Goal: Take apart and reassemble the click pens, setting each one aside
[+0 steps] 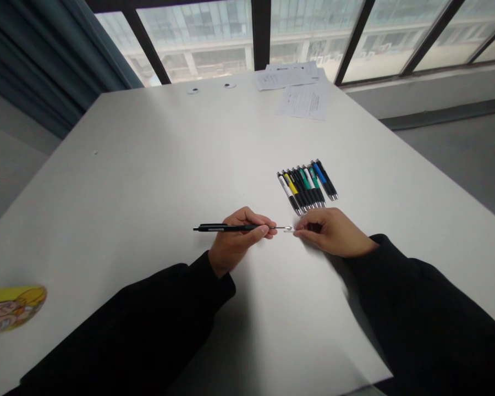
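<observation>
My left hand point(235, 245) is closed round a black pen point(209, 227), which lies level across the fingers with its clicker end to the left. A thin refill point(281, 227) sticks out of the pen's right end, and a small shiny part shows at its tip. My right hand point(336, 231) pinches a small pale piece point(287, 231) between thumb and fingertips, close beside that tip. Whether the two touch, I cannot tell. Just beyond my right hand, several pens point(303, 187) with white, yellow, black, green and blue barrels lie side by side.
The white table point(148, 154) reaches to the windows. Papers point(301, 91) and two small round items point(193, 91) lie along its far edge. A yellow printed item point(14, 308) shows at the left, and a dark curtain point(58, 55) hangs beyond the table.
</observation>
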